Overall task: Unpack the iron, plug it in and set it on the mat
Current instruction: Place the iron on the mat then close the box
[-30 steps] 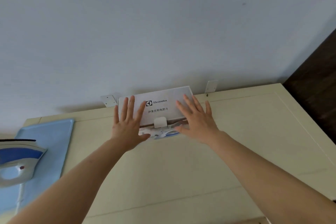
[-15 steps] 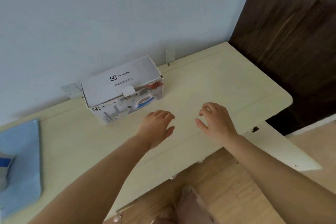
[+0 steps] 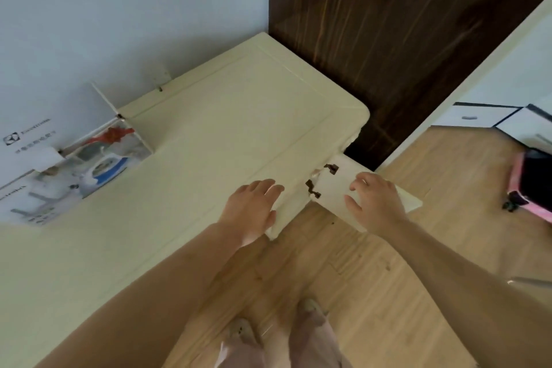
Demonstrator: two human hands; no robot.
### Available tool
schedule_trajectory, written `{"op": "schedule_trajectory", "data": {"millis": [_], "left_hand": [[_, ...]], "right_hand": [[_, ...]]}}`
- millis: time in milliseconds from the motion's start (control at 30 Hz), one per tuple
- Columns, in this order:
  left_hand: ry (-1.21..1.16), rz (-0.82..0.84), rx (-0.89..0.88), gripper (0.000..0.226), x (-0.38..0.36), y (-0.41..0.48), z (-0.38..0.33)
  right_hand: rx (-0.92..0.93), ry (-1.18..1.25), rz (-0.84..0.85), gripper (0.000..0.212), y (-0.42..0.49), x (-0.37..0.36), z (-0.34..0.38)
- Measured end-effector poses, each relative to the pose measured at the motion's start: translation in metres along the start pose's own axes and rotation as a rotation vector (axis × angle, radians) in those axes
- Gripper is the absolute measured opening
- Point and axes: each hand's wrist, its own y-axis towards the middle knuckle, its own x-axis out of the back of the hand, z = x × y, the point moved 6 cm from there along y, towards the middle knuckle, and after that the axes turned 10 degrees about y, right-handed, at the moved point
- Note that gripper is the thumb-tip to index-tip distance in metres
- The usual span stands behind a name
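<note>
Both hands pulled back from the box (image 3: 68, 158), now far left by the wall. Left hand (image 3: 251, 209) loose and empty over the worktop (image 3: 227, 128) near edge; right hand (image 3: 375, 203) same, over the hanging flap (image 3: 334, 188). Iron & mat out of view, so can't confirm finish. Floor (image 3: 373, 278) behind is clear.

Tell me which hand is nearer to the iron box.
Left. The left hand hovers over the table's front edge, to the right of the iron box; the right hand is farther right, beyond the table over a hinged flap.
</note>
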Motion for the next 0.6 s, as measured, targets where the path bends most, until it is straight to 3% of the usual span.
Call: {"op": "schedule_trajectory", "data": {"millis": [167,333,600], "left_hand": [[0.094,0.043,-0.040,0.056,-0.011,0.047,-0.060],[0.111,0.095,-0.012,0.049,-0.031,0.087,-0.101],[0.098,0.223,0.065,0.050,-0.060,0.127,-0.115]], "right_hand": [[-0.121,-0.013,0.114,0.045,0.009,-0.004,-0.089],[-0.261,0.025,0.377,0.068,0.025,-0.030,-0.162],[-0.490,0.233,0.484,0.078,0.041,-0.081,-0.244]]}}
